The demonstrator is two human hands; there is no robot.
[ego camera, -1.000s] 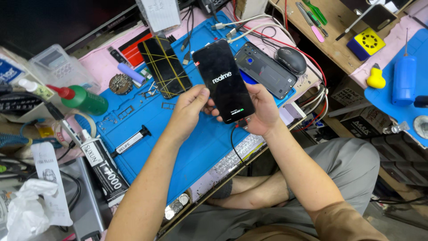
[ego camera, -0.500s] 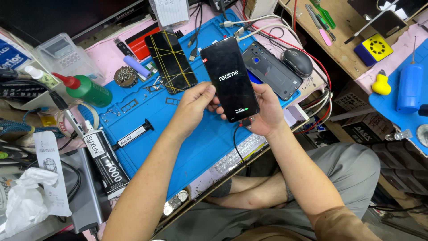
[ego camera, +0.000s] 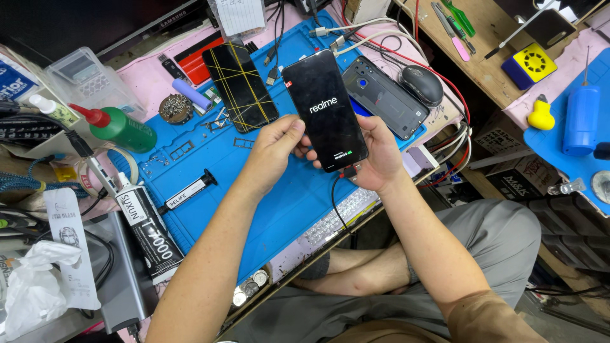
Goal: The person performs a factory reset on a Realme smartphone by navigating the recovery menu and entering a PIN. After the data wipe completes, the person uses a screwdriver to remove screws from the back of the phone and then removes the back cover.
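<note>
Far left: a crumpled white plastic bag (ego camera: 32,286) lay at the desk (ego camera: 190,51) edge, beside a grey box (ego camera: 124,279).
Green bottle: a green squeeze bottle (ego camera: 121,129) with a red nozzle lay on its side near the left edge of the blue mat (ego camera: 279,209).
Syringe: a black syringe tube (ego camera: 187,190) rested on the mat, well apart from the hands.
Taped phone: a dark phone crossed with yellow tape (ego camera: 241,86) lay flat at the top of the mat.
Left hand: the left hand (ego camera: 273,152) held the lit phone (ego camera: 324,108) by its left edge, the fingers (ego camera: 293,129) curled shut against it, thumb on the front.
Lit phone: it was raised above the mat between the 2 hands, tilted, screen facing up and showing a white logo; a black cable (ego camera: 335,203) hung from its lower end.
Right hand: the right hand (ego camera: 381,155) cupped the phone's lower right corner, fingers closed behind it.
Back cover: a grey phone back cover (ego camera: 384,95) lay just right of the lit phone.
Mouse: a black mouse (ego camera: 422,84) sat beside the cover.
Far right: a blue cylinder tool (ego camera: 580,121) stood on a 2nd blue mat.
</note>
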